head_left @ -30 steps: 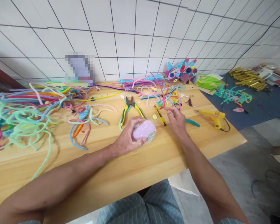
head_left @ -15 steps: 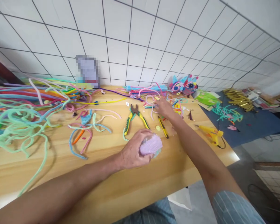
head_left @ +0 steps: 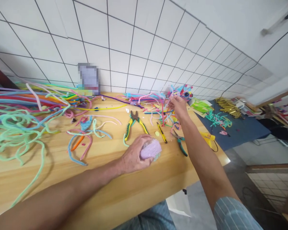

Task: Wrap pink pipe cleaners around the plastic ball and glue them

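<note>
My left hand (head_left: 135,155) is wrapped round a lilac fuzzy oval piece (head_left: 151,149) above the front of the wooden table. At the back right, my right hand (head_left: 178,104) has its fingers pinched together beside two colourful fuzzy figures (head_left: 186,93); what they hold, if anything, is too small to tell. Pink and blue pipe cleaners (head_left: 146,97) lie left of it. Between my hands are pliers with green and yellow handles (head_left: 135,124), spread apart, and a yellow cutter (head_left: 162,133).
Teal-handled pliers (head_left: 181,144) and a yellow glue gun (head_left: 208,139) lie near my right forearm. Tangled green pipe cleaners (head_left: 16,127) cover the table's left side. A tiled wall (head_left: 122,44) rises behind. Gold bundles (head_left: 228,107) rest on a blue surface.
My right hand has moved from the small scattered pieces towards the colourful figures. The view has shifted, and the teal-handled pliers now show. My left hand still grips the lilac piece.
</note>
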Tool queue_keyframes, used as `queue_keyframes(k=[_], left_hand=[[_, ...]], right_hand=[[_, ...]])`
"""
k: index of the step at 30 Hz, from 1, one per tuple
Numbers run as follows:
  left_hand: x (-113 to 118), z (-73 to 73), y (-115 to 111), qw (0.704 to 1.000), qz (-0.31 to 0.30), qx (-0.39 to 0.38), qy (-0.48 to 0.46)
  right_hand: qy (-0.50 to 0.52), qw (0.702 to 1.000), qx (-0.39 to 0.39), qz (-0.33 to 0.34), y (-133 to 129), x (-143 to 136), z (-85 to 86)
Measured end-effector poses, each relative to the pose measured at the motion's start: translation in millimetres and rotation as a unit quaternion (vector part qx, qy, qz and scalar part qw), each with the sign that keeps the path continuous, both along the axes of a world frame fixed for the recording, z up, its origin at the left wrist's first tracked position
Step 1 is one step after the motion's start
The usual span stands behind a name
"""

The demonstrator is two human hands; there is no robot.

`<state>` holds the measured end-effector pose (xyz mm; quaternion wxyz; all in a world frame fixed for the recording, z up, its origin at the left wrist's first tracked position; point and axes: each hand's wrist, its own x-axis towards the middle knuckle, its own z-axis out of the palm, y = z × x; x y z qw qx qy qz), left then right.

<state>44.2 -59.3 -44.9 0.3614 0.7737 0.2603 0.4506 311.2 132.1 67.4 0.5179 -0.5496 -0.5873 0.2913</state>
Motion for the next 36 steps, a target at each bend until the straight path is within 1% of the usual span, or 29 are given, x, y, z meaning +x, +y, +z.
queue_keyframes(k=[5,8,11,13,16,19,21,24,26,28,32,36], left_hand=[[0,0.4,-2,1.0,0.001,0.023,0.004],[-2,2.8,-4,1.0,0.004,0.022,0.013],[-6,8.7,-5,1.0,0.001,0.009,0.018],[-8,14.8,-6,1.0,-0.014,0.007,0.02],[-10,25.2,-8,0.998,-0.053,0.002,0.043],[-11,32.2,-8,0.992,-0.092,-0.037,0.076],[-11,33.6,-6,0.988,-0.118,-0.061,0.074],[-11,33.2,-3,0.982,-0.135,-0.119,0.057],[-13,33.0,-2,0.975,-0.134,-0.166,0.06],[-13,33.0,-1,0.97,-0.133,-0.192,0.064],[-14,32.7,0,0.969,-0.133,-0.198,0.062],[-14,30.6,2,0.972,-0.129,-0.188,0.058]], right_hand=[[0.124,0.991,-0.02,0.042,-40,-10,4.0],[0.166,0.984,-0.036,0.056,-62,-13,0.5],[0.2,0.976,-0.056,0.07,-80,-15,-6.5],[0.215,0.97,-0.081,0.085,-93,-19,-13.3],[0.227,0.96,-0.122,0.109,-115,-31,-24.0],[0.234,0.948,-0.161,0.141,-135,-45,-31.2],[0.237,0.939,-0.182,0.17,-144,-52,-33.9],[0.233,0.931,-0.202,0.195,-150,-58,-36.8],[0.227,0.936,-0.194,0.185,-147,-57,-37.8],[0.222,0.945,-0.172,0.167,-141,-54,-36.5],[0.227,0.952,-0.144,0.146,-123,-41,-24.9],[0.235,0.95,-0.152,0.139,-108,-31,-9.5]])
